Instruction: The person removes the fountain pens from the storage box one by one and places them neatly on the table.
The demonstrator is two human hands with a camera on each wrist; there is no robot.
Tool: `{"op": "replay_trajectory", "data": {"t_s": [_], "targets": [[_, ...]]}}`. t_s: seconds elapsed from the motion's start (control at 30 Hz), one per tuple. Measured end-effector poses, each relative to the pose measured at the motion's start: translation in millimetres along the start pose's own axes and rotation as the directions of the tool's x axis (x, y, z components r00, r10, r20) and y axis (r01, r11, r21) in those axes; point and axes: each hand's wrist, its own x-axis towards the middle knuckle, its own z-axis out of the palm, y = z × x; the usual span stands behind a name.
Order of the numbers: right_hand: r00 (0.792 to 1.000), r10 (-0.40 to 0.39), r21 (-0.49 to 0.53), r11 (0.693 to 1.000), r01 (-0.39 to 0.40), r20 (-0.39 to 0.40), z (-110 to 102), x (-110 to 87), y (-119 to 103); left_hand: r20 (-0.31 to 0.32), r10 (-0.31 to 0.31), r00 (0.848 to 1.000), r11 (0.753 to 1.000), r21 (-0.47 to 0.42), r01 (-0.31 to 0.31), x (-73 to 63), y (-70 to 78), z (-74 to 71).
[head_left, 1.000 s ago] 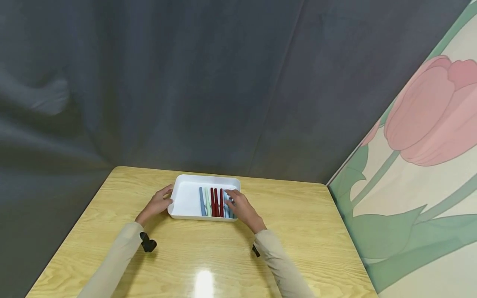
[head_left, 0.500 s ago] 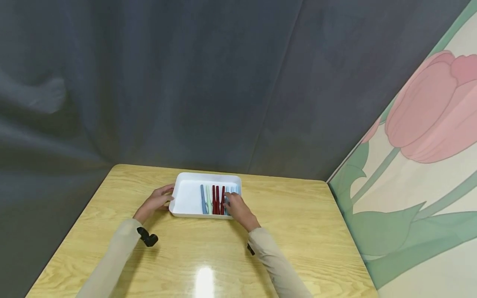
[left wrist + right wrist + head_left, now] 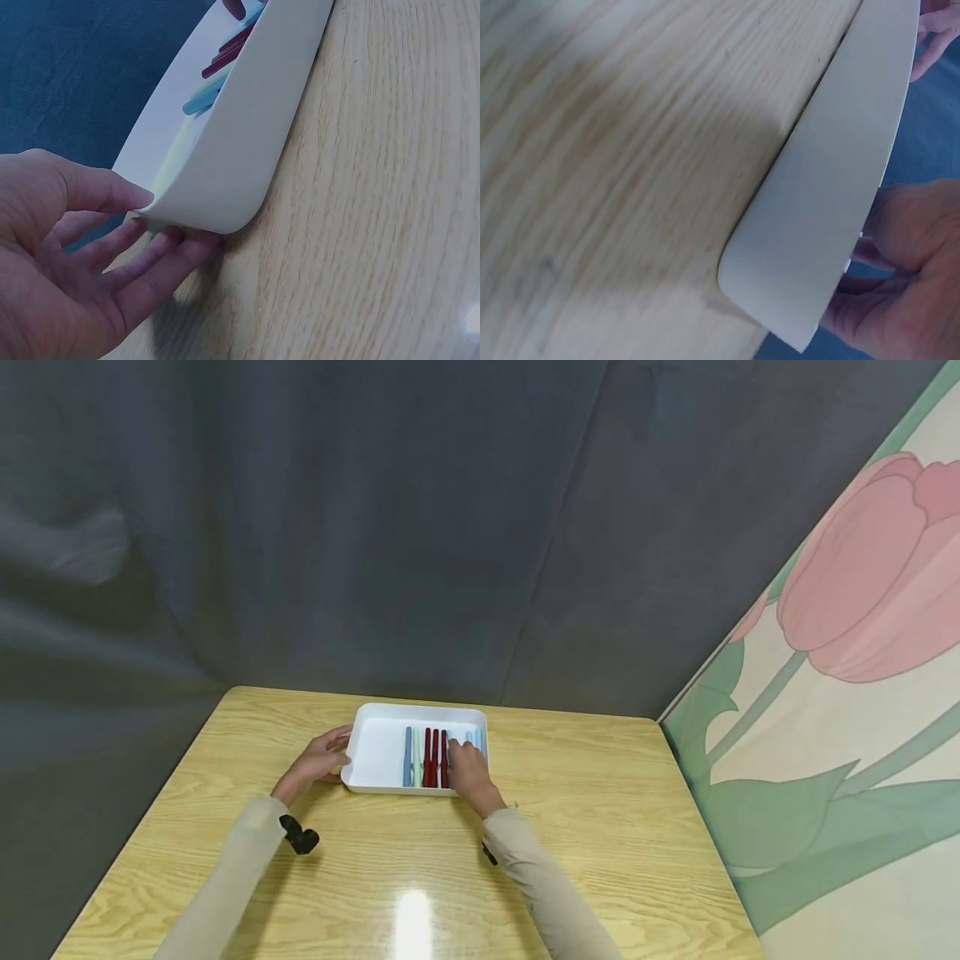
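Observation:
A white tray (image 3: pixel 375 756) lies on the table, holding a row of slim stick-like pieces. From left to right in the head view they are a blue stick (image 3: pixel 407 758), a pale green stick (image 3: pixel 417 760), several dark red sticks (image 3: pixel 436 758) and light blue sticks (image 3: pixel 477 739). At the tray's near left corner my left hand (image 3: pixel 82 247) pinches the rim, thumb on top and fingers against the outer wall. My right hand (image 3: pixel 469 772) reaches into the tray beside the rightmost dark red stick, covering part of the light blue ones. Its fingertips are hidden.
The wooden table (image 3: pixel 585 810) extends around the tray, with a bright reflection near its front. A dark grey curtain (image 3: pixel 420 527) hangs behind the table. A tulip-patterned wall hanging (image 3: pixel 862 610) stands on the right.
My right hand has moved left and deeper among the sticks, away from the right rim. The rightmost dark red stick sits nearer the other red ones. My left hand stays at the rim.

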Motion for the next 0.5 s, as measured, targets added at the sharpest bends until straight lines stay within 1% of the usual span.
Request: {"op": "replay_trajectory", "data": {"t_s": [0.2,0.37,0.43,0.5], "targets": [[0.995,0.101,0.095,0.991,-0.099,-0.016,1,-0.7,-2,0.000,0.014,1.000,1.000,-0.017,-0.014,-0.1,-2.7,0.8],[0.990,0.125,0.161,0.980,-0.114,-0.059,-3,0.3,1,-0.012,0.007,1.000,1.000,-0.005,-0.007,1.1,-2.9,1.2],[0.987,0.145,0.218,0.967,-0.128,-0.063,-6,1.2,3,-0.016,0.003,1.000,1.000,0.000,-0.003,1.3,-2.3,0.5],[0.983,0.173,0.300,0.942,-0.149,-0.057,-9,2.1,5,-0.018,-0.003,1.000,1.000,-0.001,0.003,1.5,-1.7,0.1]]}}
